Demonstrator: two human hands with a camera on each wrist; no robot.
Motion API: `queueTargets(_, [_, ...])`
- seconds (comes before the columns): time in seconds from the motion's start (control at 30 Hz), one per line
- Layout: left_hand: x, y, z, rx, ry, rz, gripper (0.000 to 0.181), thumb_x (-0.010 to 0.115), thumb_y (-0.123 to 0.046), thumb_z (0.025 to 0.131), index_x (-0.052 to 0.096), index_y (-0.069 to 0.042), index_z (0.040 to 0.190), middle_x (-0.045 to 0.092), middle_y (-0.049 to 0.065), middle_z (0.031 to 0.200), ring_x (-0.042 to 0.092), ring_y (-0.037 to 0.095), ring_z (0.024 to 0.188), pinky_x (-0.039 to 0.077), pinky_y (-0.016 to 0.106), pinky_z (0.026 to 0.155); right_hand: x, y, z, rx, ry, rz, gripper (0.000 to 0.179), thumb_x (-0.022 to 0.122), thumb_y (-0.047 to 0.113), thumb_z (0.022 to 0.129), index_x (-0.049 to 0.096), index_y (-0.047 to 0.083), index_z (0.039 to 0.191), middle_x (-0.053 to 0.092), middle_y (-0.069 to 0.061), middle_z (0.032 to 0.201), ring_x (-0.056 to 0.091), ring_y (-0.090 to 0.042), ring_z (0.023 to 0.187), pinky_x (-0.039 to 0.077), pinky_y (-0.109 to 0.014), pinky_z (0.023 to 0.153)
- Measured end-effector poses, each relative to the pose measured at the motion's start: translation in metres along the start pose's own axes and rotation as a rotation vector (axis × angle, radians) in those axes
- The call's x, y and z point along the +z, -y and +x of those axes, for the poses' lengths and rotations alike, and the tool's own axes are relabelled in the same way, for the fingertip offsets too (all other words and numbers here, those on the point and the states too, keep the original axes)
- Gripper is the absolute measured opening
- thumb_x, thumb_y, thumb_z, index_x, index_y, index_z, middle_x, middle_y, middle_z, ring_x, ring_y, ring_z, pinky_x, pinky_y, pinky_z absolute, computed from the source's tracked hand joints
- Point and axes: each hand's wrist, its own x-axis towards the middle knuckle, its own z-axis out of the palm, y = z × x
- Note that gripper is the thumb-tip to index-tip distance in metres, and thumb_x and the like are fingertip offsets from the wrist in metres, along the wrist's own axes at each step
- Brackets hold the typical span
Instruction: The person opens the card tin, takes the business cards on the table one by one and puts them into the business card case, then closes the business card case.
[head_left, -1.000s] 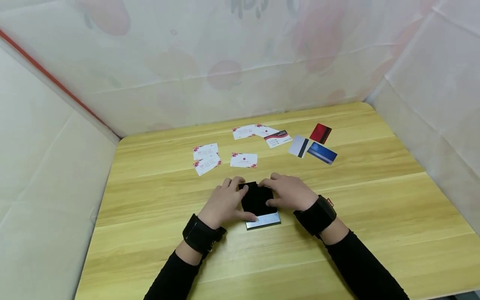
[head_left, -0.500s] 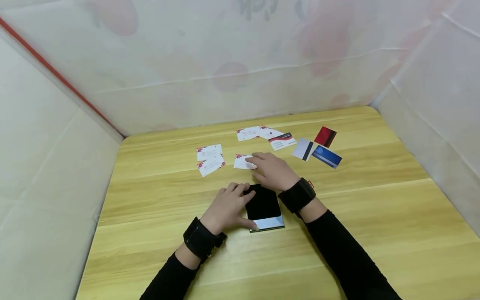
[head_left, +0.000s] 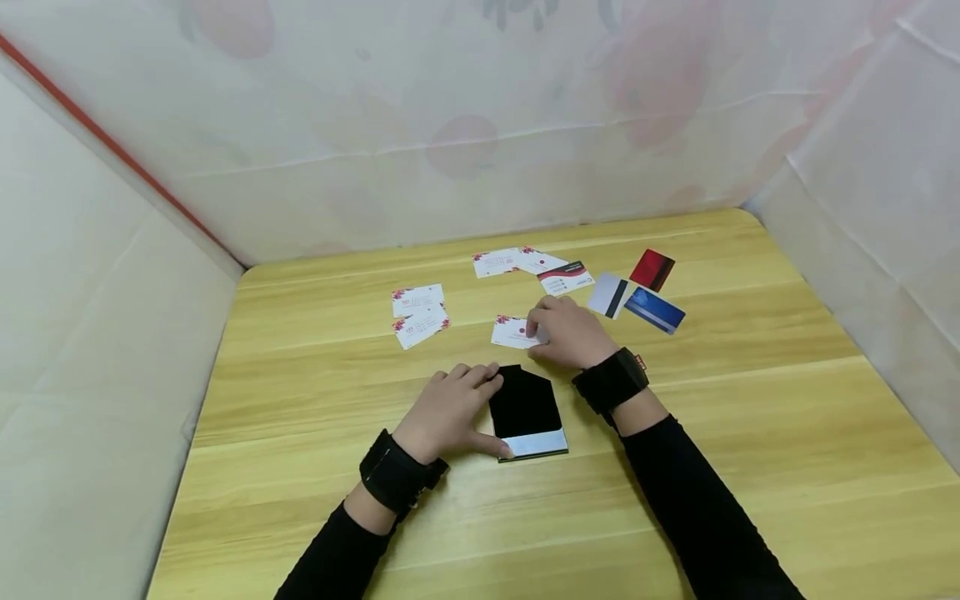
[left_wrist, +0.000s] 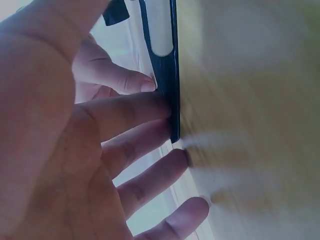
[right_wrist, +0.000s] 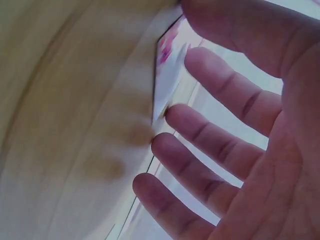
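Observation:
A flat card holder, black inside with a silver strip along its near edge, lies on the table in front of the person. My left hand holds it at the left side, thumb on the silver strip's corner and index finger near the top left; in the left wrist view, fingertips meet the holder's dark edge. Just beyond it, my right hand grips a white business card with pink flowers between thumb and index finger. The right wrist view shows the card by the fingertips, other fingers spread.
Two floral business cards overlap at the left. Farther back lie more white cards and a dark-red-striped one. Right of these are silver, red and blue magnetic-stripe cards. Fabric walls surround the table.
My right hand has left the card holder, reached to the business card behind it and drawn that card a little to the right. My left hand has stayed on the holder.

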Motion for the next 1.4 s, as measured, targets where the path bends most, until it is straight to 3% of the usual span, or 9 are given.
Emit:
queueTargets(0.17, [-0.001, -0.001, -0.002, -0.006, -0.009, 0.013, 0.11, 0.07, -0.079, 0.068, 0.045, -0.012, 0.151, 0.04, 0.006, 0.157, 0.042, 0.027, 0.136, 0.043, 0.051, 0.102, -0.006, -0.004, 0.001, 0.032, 0.037, 0.022, 0.041, 0.081, 0.032, 0.082, 0.066, 0.017, 0.117, 0.061, -0.008, 0.12, 0.054, -0.03, 0.109, 0.048, -0.047, 0.092])
queueTargets(0.4, [-0.003, -0.002, -0.003, -0.082, 0.072, 0.003, 0.115, 0.066, -0.08, 0.072, 0.027, -0.018, 0.159, 0.018, 0.018, 0.164, 0.012, 0.041, 0.152, 0.026, 0.06, 0.115, -0.008, -0.005, 0.0, 0.042, 0.018, 0.022, 0.054, 0.076, 0.039, 0.087, 0.063, 0.014, 0.133, 0.061, -0.012, 0.128, 0.055, -0.032, 0.117, 0.047, -0.05, 0.098])
queueTargets(0.6, [-0.005, -0.001, -0.002, -0.089, 0.094, 0.019, 0.113, 0.065, -0.081, 0.073, 0.026, -0.019, 0.16, 0.018, 0.017, 0.164, 0.014, 0.038, 0.152, 0.027, 0.06, 0.115, -0.007, -0.002, 0.0, 0.065, 0.022, -0.011, 0.064, 0.077, 0.047, 0.085, 0.06, 0.016, 0.138, 0.058, -0.011, 0.127, 0.054, -0.03, 0.111, 0.048, -0.048, 0.094])
queueTargets(1.0, [-0.007, -0.003, 0.002, -0.078, 0.124, 0.029, 0.114, 0.064, -0.081, 0.074, 0.024, -0.017, 0.16, 0.017, 0.019, 0.164, 0.014, 0.041, 0.151, 0.024, 0.061, 0.115, -0.008, -0.005, 0.0, 0.098, 0.011, -0.003, 0.051, 0.078, 0.047, 0.083, 0.067, 0.017, 0.122, 0.059, -0.008, 0.122, 0.053, -0.028, 0.106, 0.048, -0.047, 0.091])
queueTargets(1.23, [-0.004, -0.004, 0.0, -0.086, 0.119, 0.026, 0.114, 0.065, -0.08, 0.074, 0.025, -0.017, 0.16, 0.018, 0.018, 0.164, 0.015, 0.04, 0.151, 0.024, 0.061, 0.115, -0.012, -0.006, -0.003, 0.146, 0.065, 0.057, 0.046, 0.083, 0.041, 0.079, 0.069, 0.014, 0.114, 0.058, -0.007, 0.116, 0.054, -0.026, 0.1, 0.048, -0.044, 0.09])
queueTargets(1.4, [-0.003, -0.003, -0.001, -0.085, 0.117, 0.018, 0.113, 0.065, -0.079, 0.074, 0.025, -0.017, 0.16, 0.019, 0.019, 0.164, 0.015, 0.04, 0.151, 0.024, 0.061, 0.115, -0.014, -0.007, -0.005, 0.141, 0.108, 0.095, 0.034, 0.081, 0.033, 0.079, 0.068, 0.014, 0.105, 0.055, -0.007, 0.109, 0.055, -0.025, 0.089, 0.047, -0.04, 0.08])
